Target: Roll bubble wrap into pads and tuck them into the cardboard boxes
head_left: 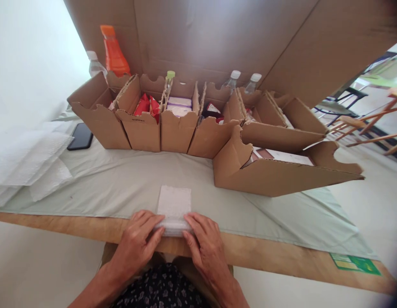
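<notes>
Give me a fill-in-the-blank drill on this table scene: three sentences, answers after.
1. The left hand and right hand both touch the near end of a ____ padded sheet.
2. The tall bottle behind the leftmost cardboard boxes is ____ in colour.
3. Left of those boxes, a black ____ lies flat on the cloth.
Missing words: white; orange; phone.
</notes>
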`<state>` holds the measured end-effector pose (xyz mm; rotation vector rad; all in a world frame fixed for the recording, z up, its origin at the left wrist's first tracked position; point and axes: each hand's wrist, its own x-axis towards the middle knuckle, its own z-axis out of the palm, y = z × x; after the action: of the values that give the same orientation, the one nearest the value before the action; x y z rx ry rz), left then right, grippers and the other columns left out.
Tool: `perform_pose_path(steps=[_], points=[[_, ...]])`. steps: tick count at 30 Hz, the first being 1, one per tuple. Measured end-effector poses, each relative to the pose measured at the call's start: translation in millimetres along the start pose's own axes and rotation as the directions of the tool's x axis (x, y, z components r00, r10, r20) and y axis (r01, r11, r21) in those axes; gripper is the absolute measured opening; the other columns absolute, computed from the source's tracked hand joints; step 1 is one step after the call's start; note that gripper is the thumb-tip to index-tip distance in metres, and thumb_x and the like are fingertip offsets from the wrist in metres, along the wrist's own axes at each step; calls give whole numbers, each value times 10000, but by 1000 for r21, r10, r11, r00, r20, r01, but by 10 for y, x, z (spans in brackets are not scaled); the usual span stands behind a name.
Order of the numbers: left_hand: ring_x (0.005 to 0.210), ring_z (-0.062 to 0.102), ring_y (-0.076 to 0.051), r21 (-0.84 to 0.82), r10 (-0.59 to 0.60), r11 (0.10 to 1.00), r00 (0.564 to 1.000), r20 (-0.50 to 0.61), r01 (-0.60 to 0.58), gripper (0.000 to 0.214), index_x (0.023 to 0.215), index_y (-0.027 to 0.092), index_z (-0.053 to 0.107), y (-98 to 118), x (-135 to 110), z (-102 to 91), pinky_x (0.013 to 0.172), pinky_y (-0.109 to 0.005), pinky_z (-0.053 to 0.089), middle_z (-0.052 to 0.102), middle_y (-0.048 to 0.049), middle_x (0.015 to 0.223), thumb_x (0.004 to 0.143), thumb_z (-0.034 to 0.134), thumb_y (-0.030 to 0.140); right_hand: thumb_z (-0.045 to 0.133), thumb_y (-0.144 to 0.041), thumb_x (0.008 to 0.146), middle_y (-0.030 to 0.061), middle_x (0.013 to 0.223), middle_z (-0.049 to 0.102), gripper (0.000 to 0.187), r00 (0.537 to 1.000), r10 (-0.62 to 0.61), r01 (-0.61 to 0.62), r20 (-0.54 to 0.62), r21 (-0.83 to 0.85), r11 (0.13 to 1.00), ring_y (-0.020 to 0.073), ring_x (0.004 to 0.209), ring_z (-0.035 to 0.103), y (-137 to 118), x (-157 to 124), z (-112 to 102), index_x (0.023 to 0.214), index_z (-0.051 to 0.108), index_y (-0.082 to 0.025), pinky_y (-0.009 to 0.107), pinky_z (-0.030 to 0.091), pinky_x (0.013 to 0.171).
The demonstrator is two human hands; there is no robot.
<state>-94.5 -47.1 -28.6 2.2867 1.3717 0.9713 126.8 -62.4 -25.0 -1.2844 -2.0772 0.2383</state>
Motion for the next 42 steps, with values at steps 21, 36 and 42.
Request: perform_pose_path(steps=[21,36,42], points=[[1086,698,-277,-832,-764,-118,486,425,542,636,1200,164,615,394,-101,-77,948,-409,566,739,-125,1120,689,896,419,532,-186,997,35,1031,770,231,971,237,-232,11,263,937,203,923,701,-136,21,84,1164,685,-230,339,532,829],[1066,681,-287,-615,-442,369,714,543,697,494,1273,192,676,511,-145,-15,957,-365,515,744,-105,1183,815,702,373,677,-466,878,59,1250,657,567,865,367,-502,343,589,633,237,1065,640,-121,-81,-271,1402,561,-283,371,500,982],[910,690,-225,-404,-355,645,722,593,649,325,1050,235,748,557,-97,148,840,-260,517,771,-26,983,797,660,419,777,-177,721,-5,999,700,270,755,302,-601,582,432,672,202,1018,623,-197,87,-560,978,718,-234,299,437,930]])
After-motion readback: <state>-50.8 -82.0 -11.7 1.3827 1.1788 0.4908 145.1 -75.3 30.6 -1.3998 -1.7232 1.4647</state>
